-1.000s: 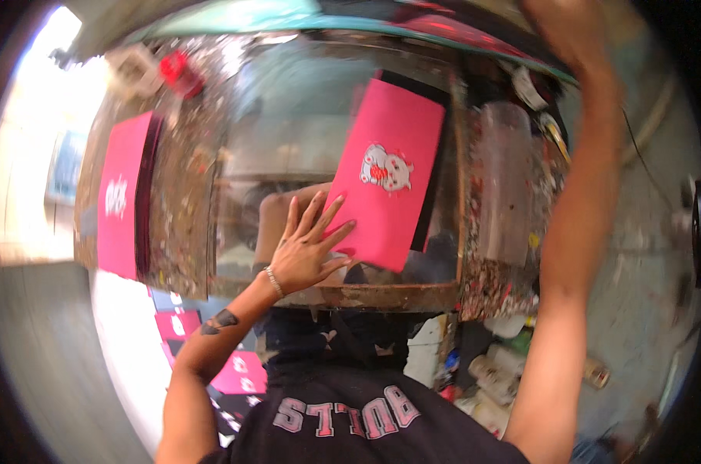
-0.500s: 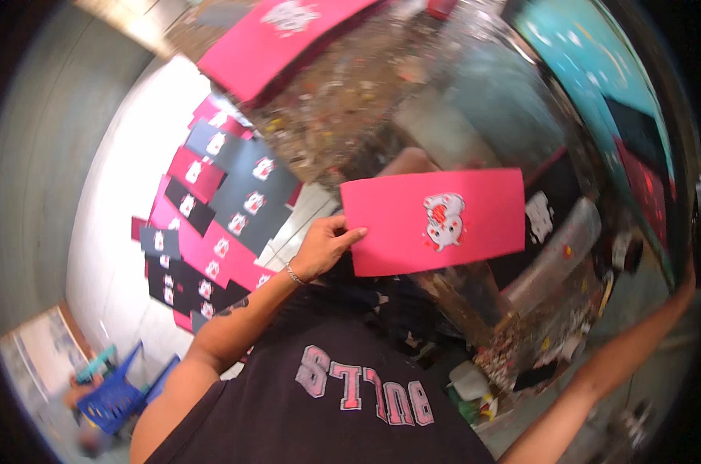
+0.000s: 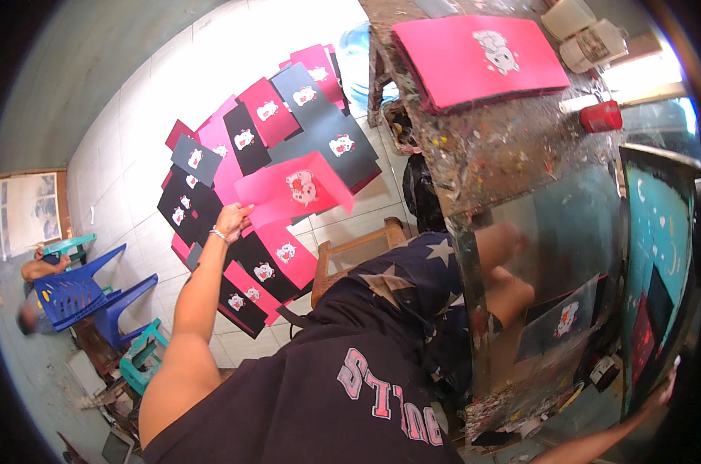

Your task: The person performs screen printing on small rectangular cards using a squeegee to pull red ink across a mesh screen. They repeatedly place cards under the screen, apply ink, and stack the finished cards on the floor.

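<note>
My left hand (image 3: 231, 222) pinches the left edge of a pink sheet (image 3: 265, 195) printed with a white cartoon animal and red heart. The sheet is held out level over a spread of pink, black and grey printed sheets on the floor, its right end bending. At the far right my right hand (image 3: 663, 393) grips the near end of a turquoise screen printing frame (image 3: 653, 203), which stands tilted up; its fingers are partly hidden. Beside the frame, a glass-topped table (image 3: 555, 224) has a dark printed sheet (image 3: 547, 329) on it.
A stack of pink sheets (image 3: 443, 58) lies on the paint-spattered bench (image 3: 505, 155), near white containers (image 3: 594, 46) and a red tub (image 3: 602, 117). A wooden stool (image 3: 358, 246) stands by my legs. Blue chairs (image 3: 76, 298) and another person are at the left.
My left hand has carried the pink sheet left, from over the glass to above the floor sheets. My view has turned leftward; my right hand stays at the raised frame.
</note>
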Motion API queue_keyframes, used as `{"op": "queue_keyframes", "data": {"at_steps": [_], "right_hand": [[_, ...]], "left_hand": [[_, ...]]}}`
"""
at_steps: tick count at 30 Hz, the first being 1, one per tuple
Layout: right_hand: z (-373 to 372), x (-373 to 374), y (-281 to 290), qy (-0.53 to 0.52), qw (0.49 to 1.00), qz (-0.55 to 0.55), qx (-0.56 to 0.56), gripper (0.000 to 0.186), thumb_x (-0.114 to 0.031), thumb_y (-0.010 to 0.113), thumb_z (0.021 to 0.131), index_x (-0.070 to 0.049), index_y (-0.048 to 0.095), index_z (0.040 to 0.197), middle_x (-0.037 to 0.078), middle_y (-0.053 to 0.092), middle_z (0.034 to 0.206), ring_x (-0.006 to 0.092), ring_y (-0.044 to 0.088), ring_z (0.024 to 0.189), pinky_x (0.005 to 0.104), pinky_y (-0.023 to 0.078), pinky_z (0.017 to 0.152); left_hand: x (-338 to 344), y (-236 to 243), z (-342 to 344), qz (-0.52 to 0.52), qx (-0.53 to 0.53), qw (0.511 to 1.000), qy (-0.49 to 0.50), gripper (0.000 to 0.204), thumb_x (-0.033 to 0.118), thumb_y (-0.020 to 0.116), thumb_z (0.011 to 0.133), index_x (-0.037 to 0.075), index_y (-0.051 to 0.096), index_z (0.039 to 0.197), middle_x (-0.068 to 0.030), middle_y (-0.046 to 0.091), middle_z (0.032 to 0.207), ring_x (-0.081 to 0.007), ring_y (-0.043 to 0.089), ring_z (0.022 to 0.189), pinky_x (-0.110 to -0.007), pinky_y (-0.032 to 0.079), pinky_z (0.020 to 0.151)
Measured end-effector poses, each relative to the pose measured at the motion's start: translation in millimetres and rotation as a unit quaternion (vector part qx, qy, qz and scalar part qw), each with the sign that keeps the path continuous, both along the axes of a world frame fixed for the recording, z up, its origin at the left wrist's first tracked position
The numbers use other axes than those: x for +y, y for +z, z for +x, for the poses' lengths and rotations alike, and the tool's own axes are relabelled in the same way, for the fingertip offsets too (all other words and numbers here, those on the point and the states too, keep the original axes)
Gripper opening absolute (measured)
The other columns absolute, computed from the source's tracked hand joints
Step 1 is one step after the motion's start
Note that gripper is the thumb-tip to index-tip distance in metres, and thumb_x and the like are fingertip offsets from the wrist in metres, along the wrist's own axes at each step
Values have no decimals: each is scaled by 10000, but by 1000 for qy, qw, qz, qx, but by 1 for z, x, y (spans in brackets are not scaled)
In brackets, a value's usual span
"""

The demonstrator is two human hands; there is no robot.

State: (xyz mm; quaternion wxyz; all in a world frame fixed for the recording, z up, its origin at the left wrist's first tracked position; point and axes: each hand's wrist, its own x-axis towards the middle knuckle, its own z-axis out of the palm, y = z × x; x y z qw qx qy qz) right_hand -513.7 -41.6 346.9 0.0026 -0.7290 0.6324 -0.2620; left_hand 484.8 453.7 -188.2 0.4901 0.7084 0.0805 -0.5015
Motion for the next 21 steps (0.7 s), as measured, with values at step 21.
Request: {"op": "queue_keyframes", "data": {"at_steps": [21], "right_hand": [[66,60,-7,-25,998,-11,48,665,-496,483,1078,29,539,1482,121,603,1470,229,582,1297,346,418,1104]], "left_hand": [[-153,-274,-168,89,239,896,363,350,255,611,1039,65,624,1332,-152,709,1136,-360,706,1040,-476,639,804]]}}
